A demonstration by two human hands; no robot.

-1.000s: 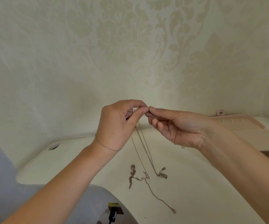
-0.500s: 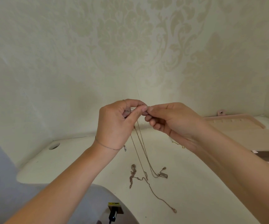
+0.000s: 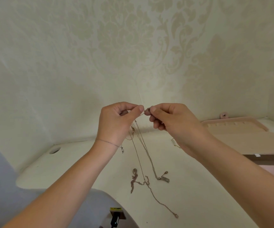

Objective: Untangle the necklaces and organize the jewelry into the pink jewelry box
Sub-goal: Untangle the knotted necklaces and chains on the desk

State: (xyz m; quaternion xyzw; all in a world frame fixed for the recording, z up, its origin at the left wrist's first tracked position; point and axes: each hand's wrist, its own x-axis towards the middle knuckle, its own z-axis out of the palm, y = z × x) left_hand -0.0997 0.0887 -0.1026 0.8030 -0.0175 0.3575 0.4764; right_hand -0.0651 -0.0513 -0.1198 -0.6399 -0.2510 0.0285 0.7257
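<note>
- Our left hand (image 3: 115, 122) and right hand (image 3: 172, 122) meet just above the middle of the view. Each pinches the knot of the necklaces (image 3: 139, 182) between thumb and forefinger, and the other fingers are curled in.
- From that pinch the thin chains hang toward 6 o'clock. Their lower ends, an oval pendant (image 3: 134, 171) and a clasp tag (image 3: 164, 179), lie on the white table (image 3: 207, 203).
- One loose strand trails on toward 5 o'clock across the tabletop.
- The pink jewelry box (image 3: 241, 129) lies open at 3 o'clock from our hands, against the wall and well apart from the chains. Our right forearm covers its near corner.
- A short beaded piece (image 3: 174, 143) peeks out beneath our right wrist, mostly hidden.
- A fine bracelet (image 3: 106, 142) circles our left wrist.
- A round hole (image 3: 54, 151) in the table sits at 9 o'clock.
- A small black gadget with a yellow label (image 3: 116, 214) sits at 6 o'clock, by the bottom edge.
</note>
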